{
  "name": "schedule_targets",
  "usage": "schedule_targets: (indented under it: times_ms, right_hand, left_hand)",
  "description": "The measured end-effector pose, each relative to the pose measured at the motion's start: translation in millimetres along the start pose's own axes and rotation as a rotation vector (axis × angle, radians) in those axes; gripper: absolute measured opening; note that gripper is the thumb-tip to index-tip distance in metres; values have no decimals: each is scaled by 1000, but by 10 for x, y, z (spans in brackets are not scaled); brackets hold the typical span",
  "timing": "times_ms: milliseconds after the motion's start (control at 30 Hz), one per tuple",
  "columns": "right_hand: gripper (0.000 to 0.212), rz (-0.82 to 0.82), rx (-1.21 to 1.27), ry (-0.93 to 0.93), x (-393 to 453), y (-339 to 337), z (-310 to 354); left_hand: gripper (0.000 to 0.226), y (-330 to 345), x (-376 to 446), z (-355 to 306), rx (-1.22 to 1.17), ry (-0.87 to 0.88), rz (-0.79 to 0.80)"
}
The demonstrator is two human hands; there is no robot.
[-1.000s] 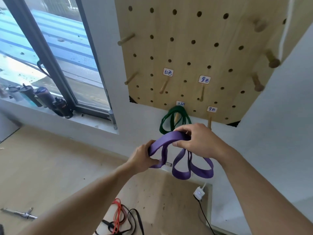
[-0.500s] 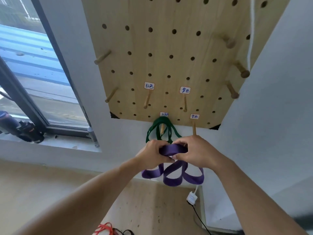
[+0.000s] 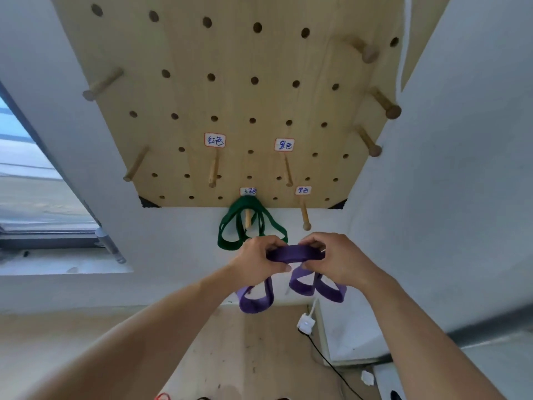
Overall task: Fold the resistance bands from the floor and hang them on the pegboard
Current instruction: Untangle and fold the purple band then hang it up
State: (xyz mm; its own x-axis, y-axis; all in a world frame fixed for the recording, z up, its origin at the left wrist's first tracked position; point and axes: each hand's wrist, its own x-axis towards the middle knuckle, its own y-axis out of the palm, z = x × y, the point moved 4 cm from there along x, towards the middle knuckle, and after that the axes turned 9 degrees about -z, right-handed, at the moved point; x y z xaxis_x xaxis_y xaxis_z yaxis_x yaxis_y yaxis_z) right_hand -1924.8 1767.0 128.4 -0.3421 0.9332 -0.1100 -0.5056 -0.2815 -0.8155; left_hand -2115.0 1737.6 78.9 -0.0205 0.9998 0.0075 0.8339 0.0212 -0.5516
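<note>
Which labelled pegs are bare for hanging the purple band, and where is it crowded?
Bare: the peg right of the green band, above the right hand, plus the two labelled pegs in the row above. Crowded: the green band's peg, above the left hand. Both hands hold the purple band.

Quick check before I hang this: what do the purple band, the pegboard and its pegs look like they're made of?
Purple band: looks like matte rubber or latex; a flat strip that bends into soft loops.
Pegboard: light wood, probably plywood; visible grain, low sheen.
Pegs, such as the free one: turned wood dowels, unpainted, same pale tone.
</note>
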Motion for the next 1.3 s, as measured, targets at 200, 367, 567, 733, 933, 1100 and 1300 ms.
schedule_targets:
  times_ms: [200,367,567,733,933,1100,1300]
  right_hand:
    - [34,-37,36,10,380,-46,-369]
    - [29,-90,198,24,860,-80,-609]
    - [27,-120,383,72,1278,26,-757]
    - [27,-153,451,118,1500,127,-912]
    - [34,-158,464,55,1654,219,-1042]
    - [34,-148,425,-9,1727,213,-1019]
    - [37,-180,371,-96,1788,194,-952]
  left_hand:
    - [36,109,478,-31,56,-40,-3]
    - [30,203,960,-77,110,-83,-71]
    - [36,305,1320,6,140,-184,-131]
    - [46,419,1398,84,149,-257,-89]
    - [59,580,1396,292,68,-326,19]
    - [65,669,1428,316,-161,-467,35]
    - [61,731,1443,265,-264,-551,5]
